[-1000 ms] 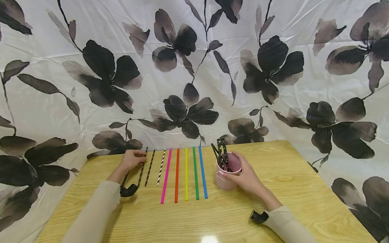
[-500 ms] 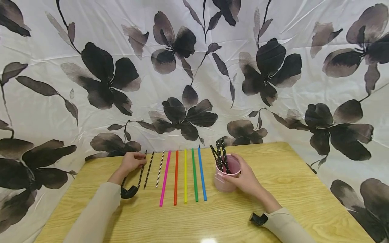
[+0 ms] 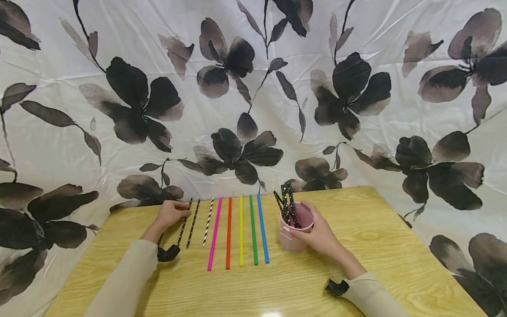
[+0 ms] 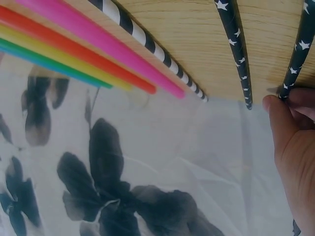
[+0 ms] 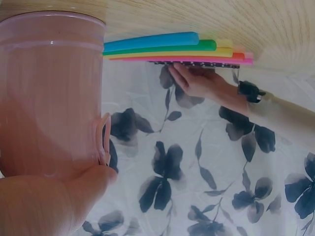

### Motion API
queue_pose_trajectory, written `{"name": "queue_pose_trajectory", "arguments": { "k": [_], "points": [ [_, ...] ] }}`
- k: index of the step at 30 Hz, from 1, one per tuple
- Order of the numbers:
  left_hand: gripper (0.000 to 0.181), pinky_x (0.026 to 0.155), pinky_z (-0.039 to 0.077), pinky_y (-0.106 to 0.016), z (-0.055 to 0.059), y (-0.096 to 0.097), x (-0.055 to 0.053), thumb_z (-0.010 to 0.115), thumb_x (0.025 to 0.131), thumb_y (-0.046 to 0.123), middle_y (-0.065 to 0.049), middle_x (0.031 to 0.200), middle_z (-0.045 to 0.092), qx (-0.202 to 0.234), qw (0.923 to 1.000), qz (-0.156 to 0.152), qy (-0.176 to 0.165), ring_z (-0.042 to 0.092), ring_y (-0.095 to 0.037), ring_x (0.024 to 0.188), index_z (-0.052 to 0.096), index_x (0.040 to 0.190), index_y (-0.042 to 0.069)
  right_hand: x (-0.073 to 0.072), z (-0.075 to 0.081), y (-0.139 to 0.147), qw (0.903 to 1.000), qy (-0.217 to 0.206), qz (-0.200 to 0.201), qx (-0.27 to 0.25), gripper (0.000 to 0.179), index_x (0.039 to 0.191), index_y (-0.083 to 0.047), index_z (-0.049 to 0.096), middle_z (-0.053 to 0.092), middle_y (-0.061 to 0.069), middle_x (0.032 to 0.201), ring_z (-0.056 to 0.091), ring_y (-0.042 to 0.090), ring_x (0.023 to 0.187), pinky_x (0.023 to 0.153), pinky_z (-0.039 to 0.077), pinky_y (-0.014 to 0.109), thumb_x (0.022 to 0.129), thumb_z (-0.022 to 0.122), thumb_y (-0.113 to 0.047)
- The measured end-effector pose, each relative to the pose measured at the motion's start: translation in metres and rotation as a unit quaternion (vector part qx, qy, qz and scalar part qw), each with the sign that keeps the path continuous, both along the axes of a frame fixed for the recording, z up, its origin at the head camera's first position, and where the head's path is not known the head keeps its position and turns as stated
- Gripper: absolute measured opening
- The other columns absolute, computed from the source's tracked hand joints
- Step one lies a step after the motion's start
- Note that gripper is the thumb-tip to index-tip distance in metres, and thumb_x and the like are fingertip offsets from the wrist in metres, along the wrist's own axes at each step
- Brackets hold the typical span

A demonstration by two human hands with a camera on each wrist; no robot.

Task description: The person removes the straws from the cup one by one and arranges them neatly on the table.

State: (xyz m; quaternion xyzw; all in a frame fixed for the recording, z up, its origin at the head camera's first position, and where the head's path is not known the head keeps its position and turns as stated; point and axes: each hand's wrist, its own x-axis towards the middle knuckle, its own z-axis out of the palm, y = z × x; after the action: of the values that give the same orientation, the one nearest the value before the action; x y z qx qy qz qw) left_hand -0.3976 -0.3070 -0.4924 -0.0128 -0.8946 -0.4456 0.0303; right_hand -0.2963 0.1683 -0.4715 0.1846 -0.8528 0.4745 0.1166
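My left hand [image 3: 171,214] is at the far left of the row of straws, pinching the far end of a black straw with white stars [image 4: 299,45] between thumb and finger. That straw lies along the table. A second black starred straw [image 3: 192,224] lies just to its right, then a black-and-white striped straw [image 3: 207,222]. My right hand [image 3: 320,232] grips the rim and side of a pink cup [image 3: 292,243], which stands upright on the table. Several black patterned straws [image 3: 288,203] lean inside the cup. Part of another dark straw shows behind the left wrist.
Right of the striped straw lie pink [image 3: 214,235], red [image 3: 229,233], yellow [image 3: 241,233], green [image 3: 253,231] and blue straws [image 3: 263,229], side by side. Behind the wooden table [image 3: 222,293] hangs a white cloth with dark flowers [image 3: 253,88]. Each wrist carries a black mount [image 3: 337,287].
The left hand's straw has shifted slightly, its near end moving a little left. The right hand stays on the cup. The whole head view has sunk slightly in the frame.
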Motion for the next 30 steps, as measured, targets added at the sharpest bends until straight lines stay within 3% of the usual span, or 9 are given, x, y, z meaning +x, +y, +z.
{"name": "queue_pose_trajectory", "arguments": {
  "k": [13, 23, 30],
  "points": [
    [0.027, 0.059, 0.051, -0.029, -0.0002, 0.0018, 0.0034, 0.069, 0.076, 0.010, -0.013, 0.088, 0.063, -0.006, 0.9999, -0.011, 0.002, 0.060, -0.018, 0.071, 0.065, 0.099, -0.004, 0.0024, -0.0019, 0.0020, 0.9999, 0.002, -0.011, -0.002, 0.088, 0.133, -0.029, 0.029, 0.043, -0.005, 0.124, 0.045, 0.014, 0.109, 0.086, 0.042, 0.036, 0.061, 0.075, -0.048],
    [0.028, 0.056, 0.051, -0.029, 0.0025, 0.0034, 0.0037, 0.068, 0.077, 0.010, -0.012, 0.082, 0.064, -0.003, 0.9998, -0.020, -0.001, 0.060, -0.018, 0.066, 0.063, 0.099, -0.005, 0.0012, -0.0014, 0.0034, 1.0000, 0.004, -0.005, 0.007, 0.090, 0.135, -0.021, 0.029, 0.043, -0.003, 0.124, 0.044, 0.015, 0.109, 0.085, 0.043, 0.036, 0.062, 0.074, -0.049],
    [0.027, 0.056, 0.050, -0.029, 0.0035, 0.0053, 0.0039, 0.067, 0.078, 0.010, -0.011, 0.081, 0.062, -0.008, 0.9999, -0.014, -0.003, 0.059, -0.018, 0.066, 0.063, 0.098, -0.006, 0.0004, -0.0016, 0.0028, 1.0000, 0.003, -0.006, -0.003, 0.088, 0.132, -0.027, 0.030, 0.043, -0.006, 0.123, 0.044, 0.013, 0.109, 0.084, 0.043, 0.036, 0.060, 0.076, -0.048]
  ]
}}
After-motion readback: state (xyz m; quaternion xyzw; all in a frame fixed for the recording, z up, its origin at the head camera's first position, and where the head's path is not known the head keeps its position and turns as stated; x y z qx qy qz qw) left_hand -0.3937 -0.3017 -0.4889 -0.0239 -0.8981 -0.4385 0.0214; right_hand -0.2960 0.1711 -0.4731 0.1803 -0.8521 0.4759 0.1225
